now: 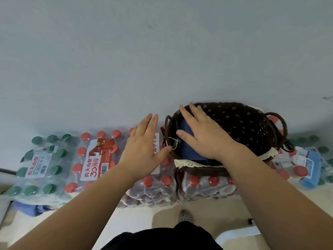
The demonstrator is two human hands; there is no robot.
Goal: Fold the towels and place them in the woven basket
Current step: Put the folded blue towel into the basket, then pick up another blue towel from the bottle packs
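Observation:
A dark brown woven basket (252, 123) with a flowered lining and lace trim stands on packs of bottles against the wall. A folded dark blue towel (189, 150) lies inside it on the left. My right hand (203, 134) is flat with fingers spread, over the basket, on or just above the towel; contact is unclear. My left hand (144, 147) hovers open beside the basket's left handle, its thumb near a white tag. A light blue towel (310, 170) lies on the bottles at the far right.
Shrink-wrapped packs of red-capped bottles (97, 156) and green-capped bottles (37, 163) line the wall. A blue cloth (30, 210) pokes out under the left pack. The pale floor and my shoe (185, 216) are below.

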